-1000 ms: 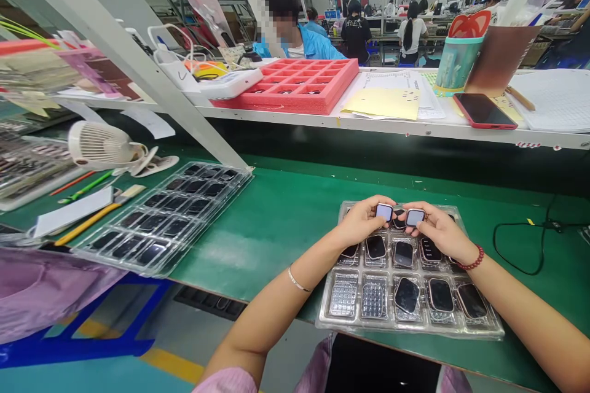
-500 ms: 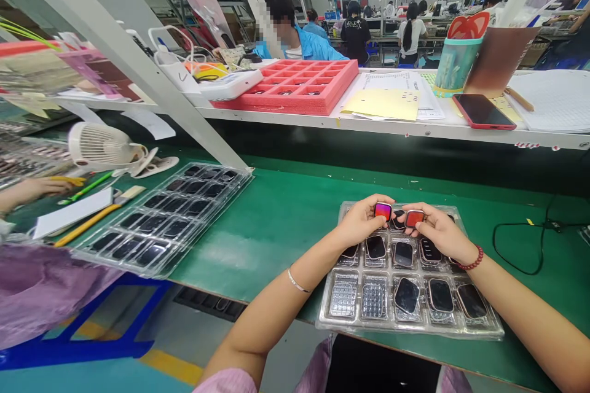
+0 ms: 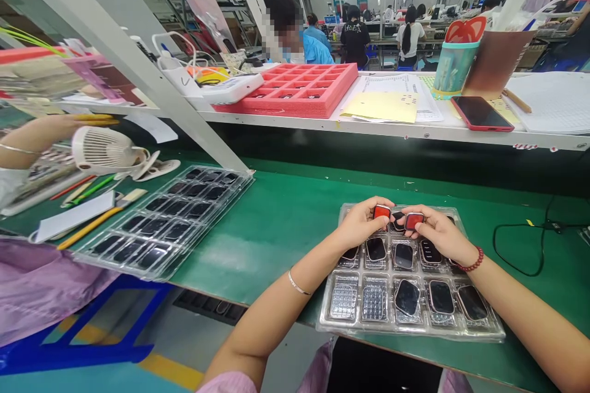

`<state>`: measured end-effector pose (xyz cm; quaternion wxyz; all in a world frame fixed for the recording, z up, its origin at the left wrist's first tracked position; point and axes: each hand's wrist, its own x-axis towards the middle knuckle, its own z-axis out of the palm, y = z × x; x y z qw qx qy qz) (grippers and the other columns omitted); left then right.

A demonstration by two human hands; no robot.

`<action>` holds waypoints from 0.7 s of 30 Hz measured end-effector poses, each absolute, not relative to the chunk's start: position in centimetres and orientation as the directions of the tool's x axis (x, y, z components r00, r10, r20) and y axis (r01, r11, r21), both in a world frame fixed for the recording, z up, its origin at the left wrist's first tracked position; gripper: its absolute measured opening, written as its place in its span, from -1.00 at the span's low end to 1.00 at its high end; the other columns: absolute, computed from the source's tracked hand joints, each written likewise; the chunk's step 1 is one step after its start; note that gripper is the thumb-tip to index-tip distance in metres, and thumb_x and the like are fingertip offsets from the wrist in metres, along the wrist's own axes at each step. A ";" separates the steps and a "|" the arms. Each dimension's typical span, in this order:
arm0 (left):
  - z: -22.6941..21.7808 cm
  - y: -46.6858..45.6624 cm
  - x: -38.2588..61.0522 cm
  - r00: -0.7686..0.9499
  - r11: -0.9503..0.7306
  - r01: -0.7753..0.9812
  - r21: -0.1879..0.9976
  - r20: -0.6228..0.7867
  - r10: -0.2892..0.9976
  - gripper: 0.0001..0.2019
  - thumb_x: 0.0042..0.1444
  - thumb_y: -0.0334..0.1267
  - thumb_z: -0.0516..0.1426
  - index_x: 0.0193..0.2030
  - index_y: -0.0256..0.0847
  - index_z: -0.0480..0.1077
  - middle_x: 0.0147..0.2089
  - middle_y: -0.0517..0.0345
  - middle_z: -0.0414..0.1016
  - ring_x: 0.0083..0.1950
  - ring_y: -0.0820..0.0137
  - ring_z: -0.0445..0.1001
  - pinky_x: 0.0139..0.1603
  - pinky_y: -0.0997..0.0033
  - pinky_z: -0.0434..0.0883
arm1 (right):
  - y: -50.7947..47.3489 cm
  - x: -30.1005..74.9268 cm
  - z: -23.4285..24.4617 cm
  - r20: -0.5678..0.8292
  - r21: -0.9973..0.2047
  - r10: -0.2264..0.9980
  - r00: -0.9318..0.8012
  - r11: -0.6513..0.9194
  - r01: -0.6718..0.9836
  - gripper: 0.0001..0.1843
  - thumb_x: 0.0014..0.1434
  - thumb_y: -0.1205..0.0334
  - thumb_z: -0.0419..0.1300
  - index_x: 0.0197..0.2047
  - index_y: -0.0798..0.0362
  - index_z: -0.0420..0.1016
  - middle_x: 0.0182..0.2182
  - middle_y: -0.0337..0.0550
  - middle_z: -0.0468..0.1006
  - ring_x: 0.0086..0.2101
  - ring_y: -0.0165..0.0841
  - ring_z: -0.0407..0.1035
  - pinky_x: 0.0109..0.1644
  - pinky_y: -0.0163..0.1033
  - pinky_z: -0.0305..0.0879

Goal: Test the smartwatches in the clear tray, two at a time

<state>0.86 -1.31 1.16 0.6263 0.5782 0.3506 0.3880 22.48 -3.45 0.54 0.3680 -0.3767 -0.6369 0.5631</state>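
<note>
- Rows of workbenches (image 3: pixel 382 27) stretch away at twelve o'clock, and a long green table (image 3: pixel 276 239) crosses in front of the seated person.
- Fingers (image 3: pixel 369 207) on both hands are clenched, each set pinching one small square smartwatch case by its edges.
- The left hand (image 3: pixel 362 225) holds the left case (image 3: pixel 382 212), and the right hand (image 3: pixel 437 231) holds the right case (image 3: pixel 414 221); the two sit just apart, low over the top row of the tray.
- Both faces now show solid red; a second ago they looked pale, then pinkish-red, while the hands barely shifted.
- Beneath the hands lies a clear blister tray (image 3: pixel 415 333), its pockets holding more dark-faced watch cases (image 3: pixel 408 298); the two pockets at seven o'clock from the hands show only ribbed plastic.
- A red beaded bracelet (image 3: pixel 472 264) circles the right wrist, and a thin bangle (image 3: pixel 297 282) circles the left.
- A black cable (image 3: pixel 516 271) loops across the table at three o'clock.
- At nine o'clock lies a second clear tray (image 3: pixel 166 276) of dark units, beyond it a white desk fan (image 3: pixel 99 150).
- A co-worker's forearm (image 3: pixel 41 138) has come in at the far left, yellow tool in hand.
- Up on the shelf at eleven o'clock sits a red foam tray (image 3: pixel 286 89).
</note>
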 end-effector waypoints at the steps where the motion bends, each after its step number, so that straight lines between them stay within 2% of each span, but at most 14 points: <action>1: 1.2 -1.3 0.9 0.452 0.035 -0.082 0.996 0.006 0.892 -0.67 -0.02 -0.21 0.25 -0.12 -0.30 0.37 -0.31 0.08 0.49 -0.34 0.46 0.41 -0.28 0.42 0.37 | -3.4 22.5 0.6 0.039 -0.995 0.896 -0.443 0.075 0.064 -0.69 0.20 0.26 0.10 0.03 0.02 0.38 -0.11 -0.04 0.57 -0.29 -0.33 0.49 -0.20 -0.16 0.43; 5: 1.5 -1.5 0.9 0.458 0.043 -0.090 0.995 0.003 0.889 -0.67 -0.03 -0.13 0.27 -0.22 -0.31 0.38 -0.35 0.08 0.49 -0.35 0.44 0.42 -0.32 0.44 0.38 | -3.4 22.5 0.5 0.014 -0.998 0.901 -0.434 0.037 0.046 -0.70 0.21 0.23 0.11 0.02 0.02 0.41 -0.12 -0.05 0.57 -0.30 -0.34 0.48 -0.18 -0.15 0.43; 10: 1.7 -1.6 0.8 0.466 0.033 -0.074 0.997 0.006 0.885 -0.66 0.02 -0.04 0.23 -0.25 -0.31 0.39 -0.39 0.09 0.49 -0.38 0.46 0.43 -0.37 0.48 0.38 | -3.4 22.6 0.5 -0.026 -0.999 0.905 -0.424 -0.033 -0.009 -0.73 0.26 0.15 0.07 -0.05 0.03 0.46 -0.18 -0.08 0.60 -0.33 -0.36 0.49 -0.20 -0.19 0.42; 17: 2.0 -1.5 0.5 0.446 0.041 0.002 0.999 -0.037 0.894 -0.63 0.11 0.02 0.13 -0.21 -0.31 0.40 -0.34 0.04 0.53 -0.50 0.51 0.42 -0.57 0.58 0.15 | -3.4 22.7 0.7 -0.028 -0.999 0.900 -0.435 -0.039 -0.016 -0.76 0.24 0.11 0.09 -0.13 0.04 0.48 -0.29 -0.11 0.61 -0.43 -0.39 0.46 -0.29 -0.23 0.40; 21: 2.0 -1.5 0.6 0.426 0.051 -0.016 0.999 -0.040 0.904 -0.63 0.11 0.00 0.13 -0.12 -0.29 0.38 -0.29 0.04 0.53 -0.45 0.49 0.44 -0.55 0.58 0.19 | -3.4 22.7 0.7 -0.025 -1.000 0.904 -0.426 -0.027 0.001 -0.78 0.23 0.12 0.11 -0.13 0.04 0.44 -0.29 -0.11 0.60 -0.44 -0.40 0.44 -0.33 -0.25 0.38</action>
